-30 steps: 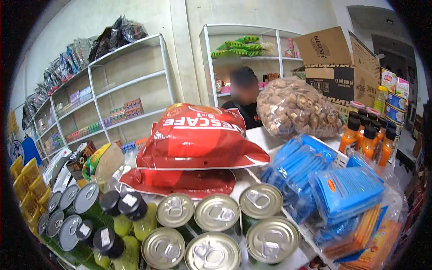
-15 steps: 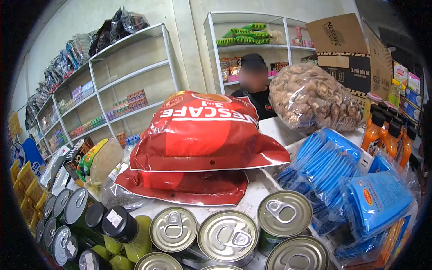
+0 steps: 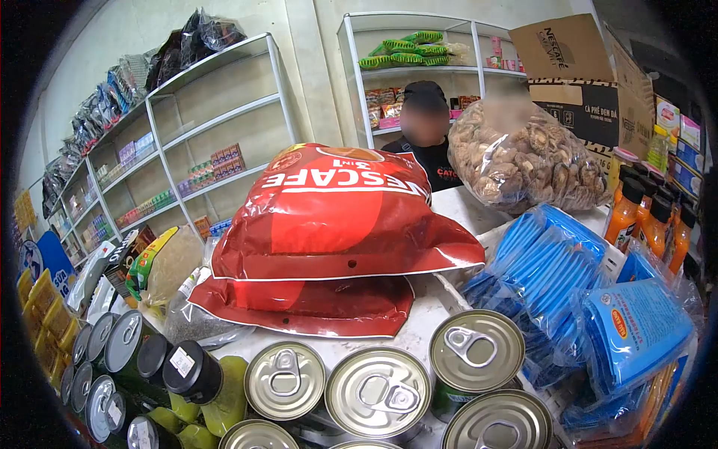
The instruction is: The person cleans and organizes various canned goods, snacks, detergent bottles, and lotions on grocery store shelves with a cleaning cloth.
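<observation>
"NESCAFE 3in1" on red bag [image 3: 336, 217]

1. The lower red bag [image 3: 299, 303] is lying mostly covered by the upper red bag [image 3: 336, 213], so only its front edge is showing.
2. The person [image 3: 428, 150] behind the surface is showing only from the chest up; the bags are hiding the rest.
3. The front row of cans [image 3: 497, 423] is being cut off by the bottom edge.
4. The orange bottles [image 3: 647, 221] are running out of view at the right edge.
5. The small packets on the far shelves [image 3: 213, 168] are staying too small to read.
6. The bag of mushrooms [image 3: 527, 161] is hiding the lower part of the cardboard box [image 3: 591, 82].
</observation>
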The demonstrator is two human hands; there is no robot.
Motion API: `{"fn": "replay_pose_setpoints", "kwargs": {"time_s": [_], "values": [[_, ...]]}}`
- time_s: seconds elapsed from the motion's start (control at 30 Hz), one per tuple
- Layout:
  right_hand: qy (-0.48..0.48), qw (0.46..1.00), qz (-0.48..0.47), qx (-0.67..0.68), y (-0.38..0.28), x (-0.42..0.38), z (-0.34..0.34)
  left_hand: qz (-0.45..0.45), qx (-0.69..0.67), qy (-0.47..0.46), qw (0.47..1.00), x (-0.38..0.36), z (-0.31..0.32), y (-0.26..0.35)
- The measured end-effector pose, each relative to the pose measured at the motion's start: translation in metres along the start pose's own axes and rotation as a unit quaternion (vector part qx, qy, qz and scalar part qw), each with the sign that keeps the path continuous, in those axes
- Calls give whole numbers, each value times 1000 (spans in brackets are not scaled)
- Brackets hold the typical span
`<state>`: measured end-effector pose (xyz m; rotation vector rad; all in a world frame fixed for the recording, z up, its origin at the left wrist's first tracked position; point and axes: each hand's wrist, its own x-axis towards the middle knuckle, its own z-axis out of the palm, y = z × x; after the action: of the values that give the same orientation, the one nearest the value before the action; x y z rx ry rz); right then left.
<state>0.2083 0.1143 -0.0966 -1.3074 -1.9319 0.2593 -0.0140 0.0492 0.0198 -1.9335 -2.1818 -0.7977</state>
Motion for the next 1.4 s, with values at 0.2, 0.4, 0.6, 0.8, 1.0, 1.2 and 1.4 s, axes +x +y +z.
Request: {"fn": "replay_pose_setpoints", "kwargs": {"time_s": [0.2, 0.4, 0.6, 0.8, 1.0, 1.2, 1.4], "values": [[-6, 1000, 1, 0, -2, -2, 0, 0, 2, -1, 1000, -1, -1, 1], [-12, 1000, 3, 4, -2, -3, 0, -3, 3, -2, 1000, -2, -1, 1], [-19, 1000, -4, 13, -3, -7, 3, -5, 6, 0, 1000, -3, -2, 3], [-22, 1000, -4, 2, -5, -12, -3, -10, 5, 17, 1000, -17, -6, 0], [-32, 996, 32, -73, 10, -34, -20, -14, -46, 47, 998, -46, -6, -6], [-82, 963, 113, -232, 31, -19, -44, -35, -47, -63, 996, -59, 23, -8], [46, 984, -3, -173, -7, -15, -52, -53, -64, -35, 996, -59, 13, -6]]}}
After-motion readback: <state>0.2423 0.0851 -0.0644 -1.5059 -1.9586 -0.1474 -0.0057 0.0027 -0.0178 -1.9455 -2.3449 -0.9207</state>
